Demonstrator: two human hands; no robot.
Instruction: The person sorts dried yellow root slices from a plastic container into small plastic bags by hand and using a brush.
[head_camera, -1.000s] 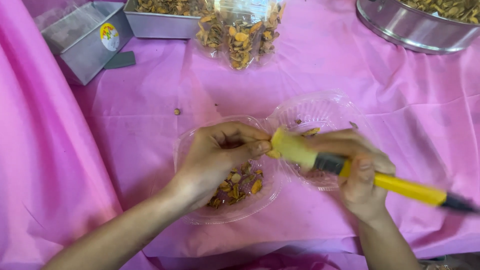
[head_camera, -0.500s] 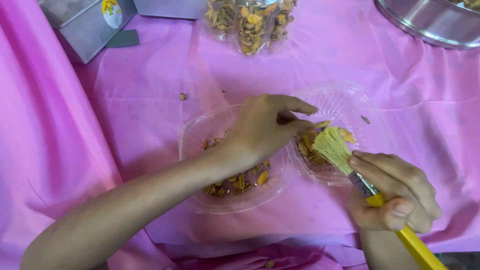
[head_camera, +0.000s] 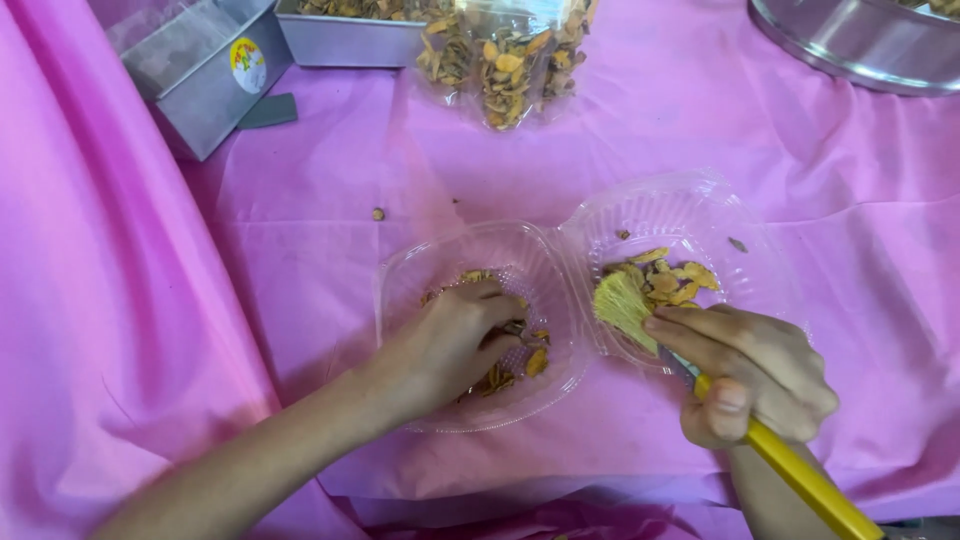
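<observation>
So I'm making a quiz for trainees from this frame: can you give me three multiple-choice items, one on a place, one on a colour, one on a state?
1. Where is the left hand?
A. In the left half of the clear clamshell container, on the chips
B. On the metal tin
C. On the bagged chips

2. What colour is the handle of the brush?
A. Red
B. Yellow
C. Green

3. How is the right hand?
A. Flat on the pink cloth
B. Empty and raised
C. Closed on the brush, bristles in the container's right half

Answers: 1 A, the fingers rest among the chips there. 2 B, the handle is bright yellow. 3 C, the fingers wrap the ferrule and the bristles touch chips.
</observation>
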